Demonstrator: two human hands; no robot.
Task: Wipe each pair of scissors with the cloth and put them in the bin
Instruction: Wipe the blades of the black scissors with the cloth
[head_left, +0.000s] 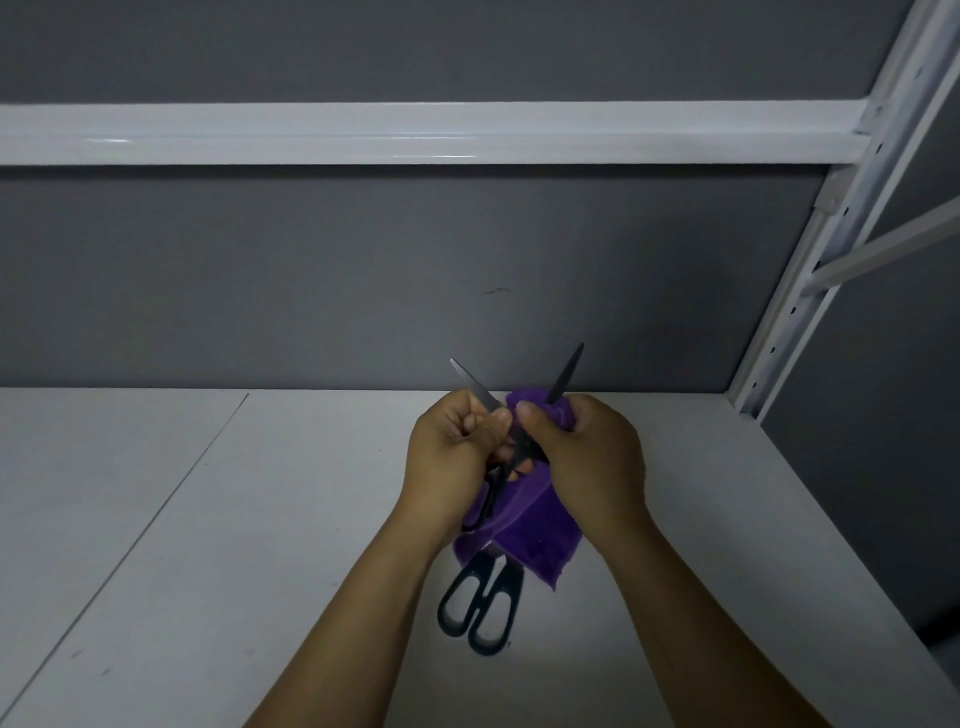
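I hold a pair of black-handled scissors (475, 387) up over the white shelf, its blades spread wide and pointing away from me. My left hand (452, 457) grips the left blade near the pivot. My right hand (587, 457) grips a purple cloth (524, 525) wrapped round the base of the right blade; the cloth hangs down between my wrists. A second pair of scissors (483, 603) with dark loop handles lies on the shelf below my hands, its blades hidden under the cloth. No bin is in view.
The white shelf board (234, 519) stretches left and right of my arms, with a seam on the left. A grey back wall (363, 270) stands close behind. A white crossbeam (415, 132) runs overhead and a white slotted upright (800, 291) rises at the right.
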